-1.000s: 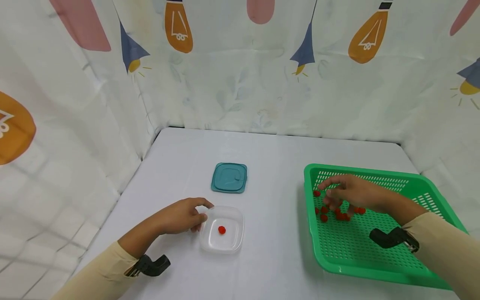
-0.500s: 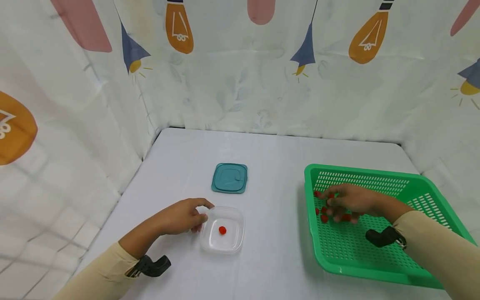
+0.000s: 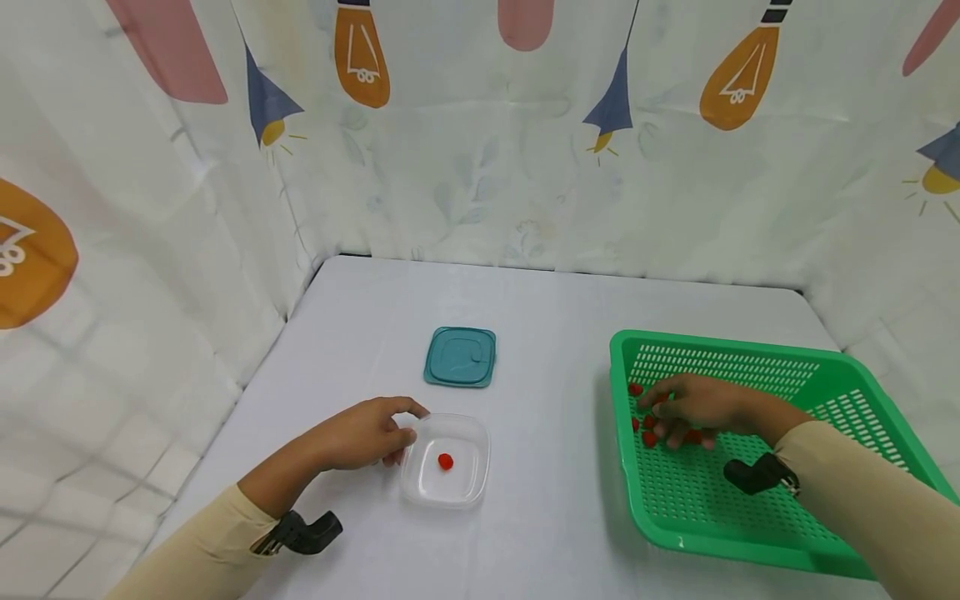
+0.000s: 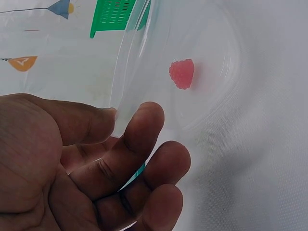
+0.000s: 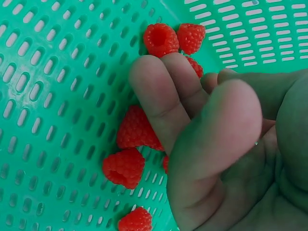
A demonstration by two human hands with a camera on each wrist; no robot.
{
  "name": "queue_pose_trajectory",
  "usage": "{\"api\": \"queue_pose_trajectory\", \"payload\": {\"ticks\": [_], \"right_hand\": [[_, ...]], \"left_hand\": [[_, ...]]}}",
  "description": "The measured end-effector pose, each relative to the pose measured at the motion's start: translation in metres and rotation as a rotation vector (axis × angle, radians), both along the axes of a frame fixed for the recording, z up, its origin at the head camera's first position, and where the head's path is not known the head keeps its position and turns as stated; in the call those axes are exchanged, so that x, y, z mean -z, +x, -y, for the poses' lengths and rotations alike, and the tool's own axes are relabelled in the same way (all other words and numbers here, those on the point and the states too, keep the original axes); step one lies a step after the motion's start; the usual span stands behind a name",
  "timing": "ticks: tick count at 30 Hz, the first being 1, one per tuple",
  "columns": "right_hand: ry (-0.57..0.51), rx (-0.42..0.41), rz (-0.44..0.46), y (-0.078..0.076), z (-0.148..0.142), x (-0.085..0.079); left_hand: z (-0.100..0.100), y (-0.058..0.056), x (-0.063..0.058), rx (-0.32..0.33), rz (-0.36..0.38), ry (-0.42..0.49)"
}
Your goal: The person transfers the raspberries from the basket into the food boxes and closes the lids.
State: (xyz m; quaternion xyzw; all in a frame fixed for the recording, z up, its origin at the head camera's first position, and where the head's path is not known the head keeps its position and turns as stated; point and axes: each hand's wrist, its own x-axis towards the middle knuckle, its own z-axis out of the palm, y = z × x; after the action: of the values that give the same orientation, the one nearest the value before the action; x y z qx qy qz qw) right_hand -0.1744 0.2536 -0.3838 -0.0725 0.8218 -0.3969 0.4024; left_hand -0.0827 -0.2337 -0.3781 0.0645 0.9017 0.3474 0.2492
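Note:
In the head view, my left hand (image 3: 363,433) holds the left rim of a clear plastic container (image 3: 474,487), its thumb and index finger at the edge. A single red raspberry (image 4: 183,74) lies inside the container. My right hand (image 3: 697,408) reaches down into the green basket (image 3: 712,533) among several raspberries. Close up in the right wrist view, two raspberries (image 5: 161,39) lie just beyond the fingertips and another raspberry (image 5: 124,168) lies beside the fingers. Thumb and index finger are near a partly hidden raspberry (image 5: 196,67); whether they pinch it cannot be made out.
A teal square lid (image 3: 461,357) lies flat on the white-covered table (image 3: 540,400), behind the container. The basket's raised slotted walls surround the right hand. A patterned curtain (image 3: 480,167) hangs beyond the table's far edge.
My right hand has lowered among the raspberries in the basket, and its forearm has shifted left. My left hand and the container have stayed in place.

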Motion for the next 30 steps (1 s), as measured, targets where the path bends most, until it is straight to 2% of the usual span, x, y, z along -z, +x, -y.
{"api": "queue_pose_trajectory", "payload": {"ticks": [18,24,30], "right_hand": [[0.1,-0.056,-0.083,-0.003,0.005,0.004],[0.056,-0.027,-0.085,-0.005,0.002,0.0],[-0.029,0.008,-0.069,-0.009,-0.001,-0.014]], "left_hand": [[0.0,0.001,0.0,0.002,-0.004,0.006],[0.0,0.002,0.001,-0.01,0.001,-0.002],[0.0,0.002,0.001,-0.015,0.004,0.0]]}}
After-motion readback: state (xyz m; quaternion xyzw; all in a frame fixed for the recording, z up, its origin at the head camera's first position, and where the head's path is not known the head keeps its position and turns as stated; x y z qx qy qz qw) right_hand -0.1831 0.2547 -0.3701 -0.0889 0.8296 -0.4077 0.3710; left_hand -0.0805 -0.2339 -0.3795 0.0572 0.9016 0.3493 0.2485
